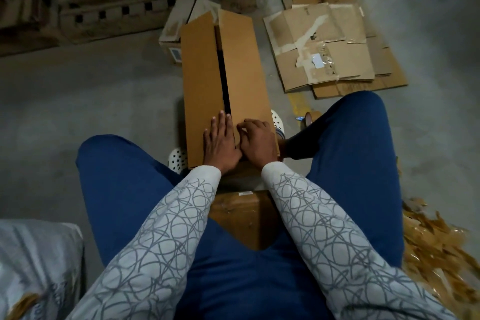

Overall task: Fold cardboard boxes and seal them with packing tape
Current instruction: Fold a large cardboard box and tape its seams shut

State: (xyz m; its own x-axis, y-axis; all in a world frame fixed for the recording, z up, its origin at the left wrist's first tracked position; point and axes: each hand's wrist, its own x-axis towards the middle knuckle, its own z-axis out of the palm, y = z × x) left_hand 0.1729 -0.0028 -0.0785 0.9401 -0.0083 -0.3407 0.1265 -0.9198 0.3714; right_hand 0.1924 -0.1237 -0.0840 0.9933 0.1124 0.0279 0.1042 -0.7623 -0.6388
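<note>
A long brown cardboard box (202, 67) stands on the floor between my knees, its two top flaps nearly meeting with a dark gap along the middle. My left hand (220, 144) lies flat with straight fingers on the left flap at the near end. My right hand (258, 141) rests on the right flap beside it, fingers curled with the tips at the flap's inner edge. A roll of brown packing tape (310, 118) stands on the floor to the right, partly hidden behind my right knee.
A stack of flattened used cartons (335, 52) lies on the concrete floor at the right. Another box (174, 31) sits behind the long one, before a wooden pallet (117, 8). Crumpled tape scraps (436, 247) pile at the lower right. A box (241, 215) sits under me.
</note>
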